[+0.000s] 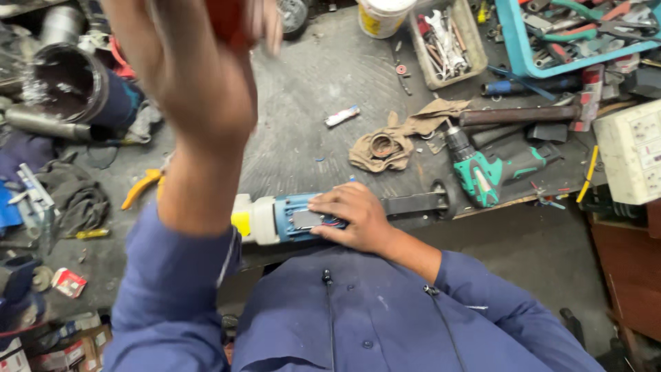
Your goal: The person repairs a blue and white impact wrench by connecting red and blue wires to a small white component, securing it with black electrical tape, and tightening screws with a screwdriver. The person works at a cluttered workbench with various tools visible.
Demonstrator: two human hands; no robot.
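My left hand (196, 65) is raised close to the camera and blurred. Its fingers are closed around a red object (231, 21) that only partly shows at the top edge. My right hand (351, 217) lies flat on a blue power tool (292, 217) that rests on the dark workbench mat (310, 76) in front of me. The fingers press on the tool's open side, where small wires show. The tool has a white and yellow end (251, 220) on the left. A black bar (413, 203) sticks out to its right.
A green cordless drill (492, 172) and a brown rag (392, 141) lie right of the tool. Behind them are a beige tray of wrenches (447, 41), a teal tool tray (513, 41) and a white bucket (382, 15). A white socket box (630, 151) is on the right, yellow pliers (141, 187) and a metal cylinder (69, 83) on the left.
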